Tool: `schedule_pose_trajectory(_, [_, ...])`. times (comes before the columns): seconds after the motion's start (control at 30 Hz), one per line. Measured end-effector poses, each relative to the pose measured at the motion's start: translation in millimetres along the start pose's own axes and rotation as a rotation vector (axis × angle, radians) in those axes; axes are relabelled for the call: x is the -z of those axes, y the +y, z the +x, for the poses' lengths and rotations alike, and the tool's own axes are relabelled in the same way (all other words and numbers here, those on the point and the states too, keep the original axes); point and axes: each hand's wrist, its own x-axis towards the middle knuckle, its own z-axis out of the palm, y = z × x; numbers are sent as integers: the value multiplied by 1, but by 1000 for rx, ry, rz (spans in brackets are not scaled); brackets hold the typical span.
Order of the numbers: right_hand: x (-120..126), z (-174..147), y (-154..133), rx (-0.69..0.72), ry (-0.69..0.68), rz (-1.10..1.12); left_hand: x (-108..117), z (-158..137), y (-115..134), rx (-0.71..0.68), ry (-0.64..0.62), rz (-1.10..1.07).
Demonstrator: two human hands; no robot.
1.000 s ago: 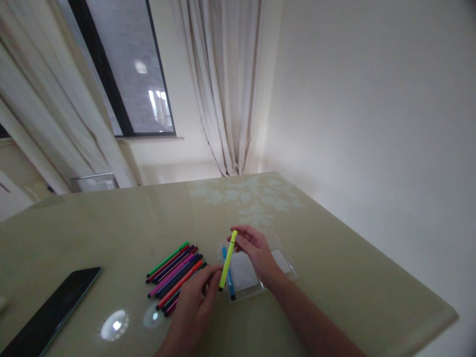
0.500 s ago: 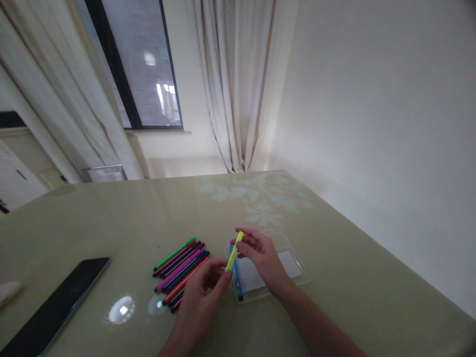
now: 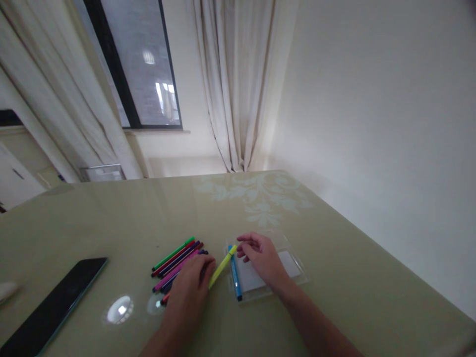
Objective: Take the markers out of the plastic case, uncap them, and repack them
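A yellow marker [image 3: 222, 268] slants between my hands. Its upper end crosses a blue marker [image 3: 235, 275], and its lower end meets the edge of my left hand [image 3: 191, 280]. That hand is closed, back upward, over the right part of a row of markers [image 3: 174, 260]; what its fingertips pinch is hidden. My right hand [image 3: 256, 253] hovers over a clear plastic case [image 3: 303, 272], fingers loosely curled and apart, the tips close to the yellow marker's upper end. Whether they touch it I cannot tell. Inside the case, the blue marker lies along the left side beside a white card [image 3: 249, 272].
A dark tablet or phone [image 3: 55, 307] lies on the table [image 3: 122, 218] at the left, with part of a white object [image 3: 6, 290] beyond it. A wall [image 3: 372, 124] runs along the table's right edge. Curtains [image 3: 238, 84] and a window [image 3: 141, 64] are behind.
The yellow marker has moved down and left and tilts more. My left hand has shifted left over the row of markers. My right hand's fingers have loosened from the yellow marker.
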Motion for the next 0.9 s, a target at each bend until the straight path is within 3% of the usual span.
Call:
schedule_pose_trajectory(0.13, [-4,-2,4,44,1,-103,-11,-6,1,-111,-17,183])
schedule_pose_trajectory(0.67, [-9,-10,-3,114,-80,-139,-2,-12,12,9,-119,339])
schedule_pose_trajectory(0.73, [-9,-10,-2,118,-81,-133,2,-11,9,20,-89,316])
schedule_pose_trajectory(0.9, [-10,-11,-4,129,-87,-137,12,-6,9,40,131,181])
